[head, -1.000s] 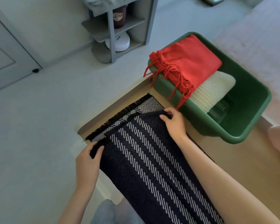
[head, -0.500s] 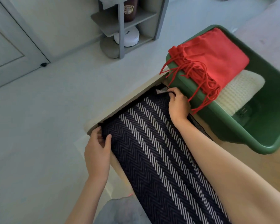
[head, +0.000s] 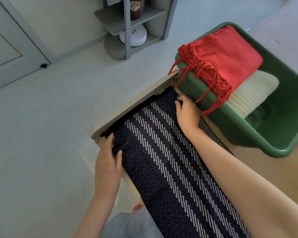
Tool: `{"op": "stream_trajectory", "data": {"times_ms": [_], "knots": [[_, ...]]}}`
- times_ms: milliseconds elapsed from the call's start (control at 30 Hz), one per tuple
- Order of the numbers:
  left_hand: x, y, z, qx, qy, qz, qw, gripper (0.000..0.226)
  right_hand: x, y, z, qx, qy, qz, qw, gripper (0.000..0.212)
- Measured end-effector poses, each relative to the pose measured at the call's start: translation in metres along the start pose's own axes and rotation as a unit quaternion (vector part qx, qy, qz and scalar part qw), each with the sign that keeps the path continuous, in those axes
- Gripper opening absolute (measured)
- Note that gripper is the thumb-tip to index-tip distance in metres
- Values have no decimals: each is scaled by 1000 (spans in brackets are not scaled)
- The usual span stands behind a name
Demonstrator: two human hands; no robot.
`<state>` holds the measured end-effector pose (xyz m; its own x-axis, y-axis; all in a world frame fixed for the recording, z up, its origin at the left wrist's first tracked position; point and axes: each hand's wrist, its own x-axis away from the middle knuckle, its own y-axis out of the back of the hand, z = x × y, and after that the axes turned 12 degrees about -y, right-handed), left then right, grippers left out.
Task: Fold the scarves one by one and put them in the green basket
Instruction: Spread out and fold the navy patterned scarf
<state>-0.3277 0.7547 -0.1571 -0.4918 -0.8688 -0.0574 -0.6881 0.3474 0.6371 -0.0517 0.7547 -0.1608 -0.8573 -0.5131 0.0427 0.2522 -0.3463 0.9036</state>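
The navy herringbone scarf (head: 162, 160) lies on the tabletop (head: 265, 169), its long axis running away from the person. The left hand (head: 107, 162) and right hand (head: 186, 114) each pinch a far corner. The green basket (head: 239, 133) sits just beside the right hand, which is the nearer one.

A pale wooden desk (head: 267, 170) fills the lower right, its light edge running diagonally over a grey-green floor (head: 50, 134). At the top stands a grey shelf unit (head: 127, 21) on a rounded base. A dark maroon jar (head: 135, 7) with a label sits on its upper shelf, and a round white device (head: 133, 36) lies on the shelf below. To the left is a panelled grey door (head: 5, 42), with a small black stopper (head: 43, 65) on the floor at its foot. A pale pinkish rug (head: 282, 31) covers the floor at upper right. Grey fabric (head: 131, 225) shows at the bottom edge, with a small pink object (head: 137, 206) just above it, too small to identify.
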Motion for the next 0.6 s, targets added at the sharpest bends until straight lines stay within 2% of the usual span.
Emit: {"op": "stream_trajectory", "data": {"times_ms": [133,300,400,500,600], "knots": [[24,5,-2,-14,-4,26,1000,60,23,7,-12,41,39,38,998,25],[53,14,-4,31,65,34,997,73,48,25,-34,43,57,77,994,26],[50,14,-6,53,110,-8,992,70,46,31,-34,25,45,62,997,22],[34,11,-14,77,133,-56,986,60,37,30,-25,-10,-3,45,999,19],[18,10,-14,151,217,-114,958,55,29,25,-17,6,-48,60,997,22]]}}
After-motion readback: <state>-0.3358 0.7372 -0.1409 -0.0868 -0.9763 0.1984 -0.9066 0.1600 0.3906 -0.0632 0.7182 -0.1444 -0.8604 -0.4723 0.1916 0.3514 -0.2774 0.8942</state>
